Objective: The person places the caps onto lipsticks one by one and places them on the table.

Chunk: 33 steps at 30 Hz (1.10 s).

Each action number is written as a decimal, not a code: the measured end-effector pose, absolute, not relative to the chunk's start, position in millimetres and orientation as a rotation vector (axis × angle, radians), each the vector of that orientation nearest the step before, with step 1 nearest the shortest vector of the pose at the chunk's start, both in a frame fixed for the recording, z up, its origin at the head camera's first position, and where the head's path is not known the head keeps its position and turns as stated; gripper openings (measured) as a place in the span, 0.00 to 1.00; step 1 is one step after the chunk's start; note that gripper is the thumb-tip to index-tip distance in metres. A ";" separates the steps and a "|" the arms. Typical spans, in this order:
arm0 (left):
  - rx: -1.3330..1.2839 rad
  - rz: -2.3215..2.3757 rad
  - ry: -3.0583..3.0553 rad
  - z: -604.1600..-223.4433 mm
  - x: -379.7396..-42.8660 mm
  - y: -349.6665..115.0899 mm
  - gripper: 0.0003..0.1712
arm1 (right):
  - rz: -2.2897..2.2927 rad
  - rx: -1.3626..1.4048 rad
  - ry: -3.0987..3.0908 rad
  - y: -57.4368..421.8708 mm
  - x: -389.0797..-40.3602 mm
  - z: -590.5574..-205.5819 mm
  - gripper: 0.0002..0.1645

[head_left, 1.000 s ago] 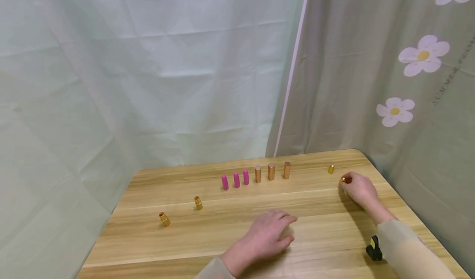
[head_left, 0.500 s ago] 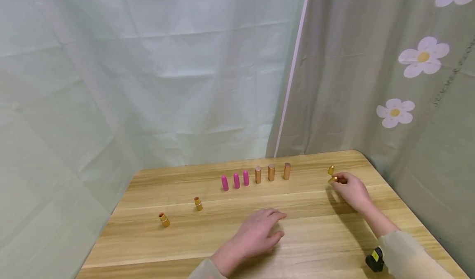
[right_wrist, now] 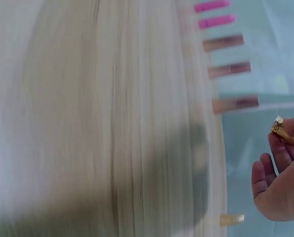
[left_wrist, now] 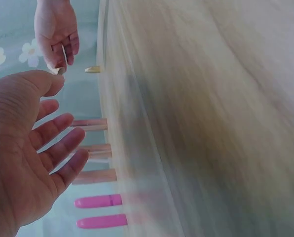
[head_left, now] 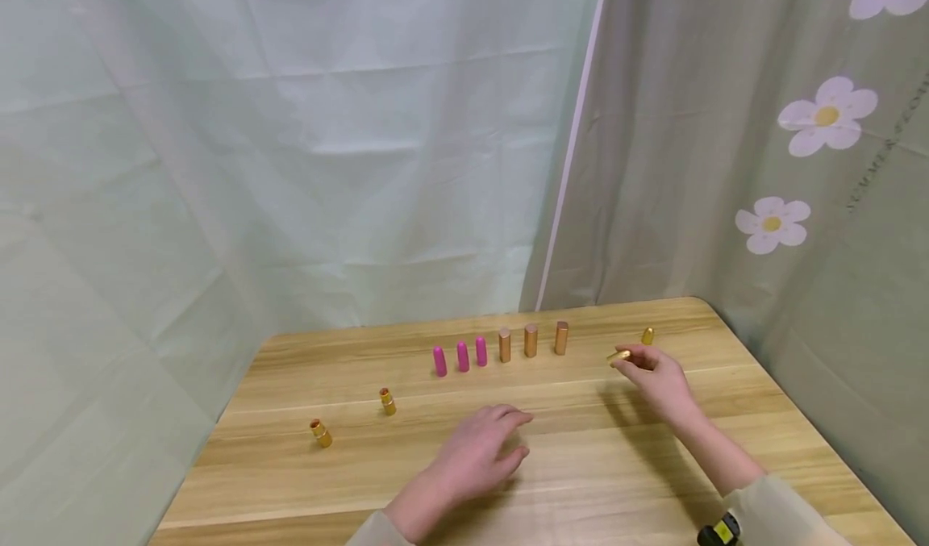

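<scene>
My right hand [head_left: 660, 381] pinches a small gold lipstick cap [head_left: 618, 356] between thumb and fingertips, tilted and raised over the table. Dark lettering shows on this cap in the right wrist view. Just behind the hand, a second gold cap [head_left: 647, 336] stands upright on the table. My left hand [head_left: 475, 453] hovers low over the middle of the table, palm turned inward, its fingers relaxed and holding nothing. Two uncapped gold lipstick tubes [head_left: 322, 433] with reddish tops stand to the left of it.
Three pink round-topped tubes [head_left: 463, 356] and three copper-coloured tubes [head_left: 531, 340] stand in a row toward the back of the wooden table [head_left: 566, 481]. Pale curtains [head_left: 348, 167] hang behind and beside the table. A black wrist device [head_left: 720, 531] sits at the right sleeve.
My right hand has lifted the gold cap and carried it leftward, past the standing cap. My left hand has drifted left, still holding nothing.
</scene>
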<state>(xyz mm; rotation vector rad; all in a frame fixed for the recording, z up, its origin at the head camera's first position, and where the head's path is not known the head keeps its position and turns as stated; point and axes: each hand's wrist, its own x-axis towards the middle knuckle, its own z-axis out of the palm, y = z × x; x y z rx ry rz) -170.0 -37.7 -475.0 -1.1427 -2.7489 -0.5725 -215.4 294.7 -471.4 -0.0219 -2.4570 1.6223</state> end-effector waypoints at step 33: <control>-0.277 -0.918 -2.567 -466.8 -189.8 -175.6 0.30 | 2.409 -0.201 -1.943 201.4 -199.8 -483.2 0.25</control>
